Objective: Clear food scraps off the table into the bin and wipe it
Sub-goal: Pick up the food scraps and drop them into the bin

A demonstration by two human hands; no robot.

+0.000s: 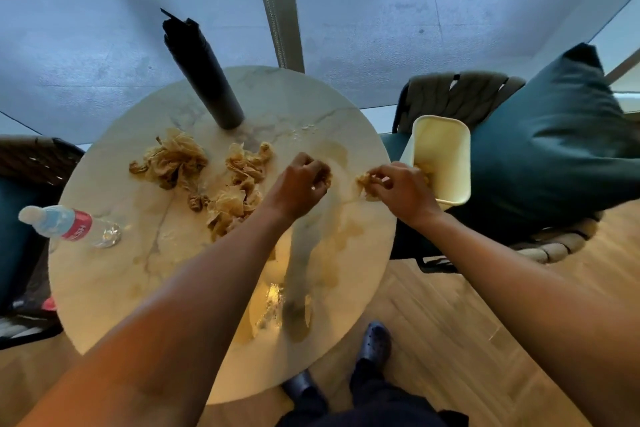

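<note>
We see a round, pale marble-patterned table [138, 288] smeared with yellowish stains, and both bare hands working near its right edge. Our right hand [398, 187] pinches a small clump of crumpled, food-stained paper scrap [363, 184] between curled fingers and thumb. Our left hand [304, 180] is curled too, and it seems to grip a scrap of its own, though what it holds is mostly hidden under the fingers.

The cream plastic rectangular bin [446, 139] stands just beyond the table's right edge, mouth up, with some scraps already inside. It lies directly to the right of the right hand, which is clearly the nearer of the two, so we judge that the scrap only has to travel a short way rightward over the rim.

Much remains: several piles of crumpled brownish tissue and food waste [194, 170] lie around the middle of the table, left of the left hand. A clear plastic water bottle with a red label [69, 224] lies near the left edge, and a dark cylindrical roll [204, 80] stands toward the far edge. Wiping is not yet begun.
</note>
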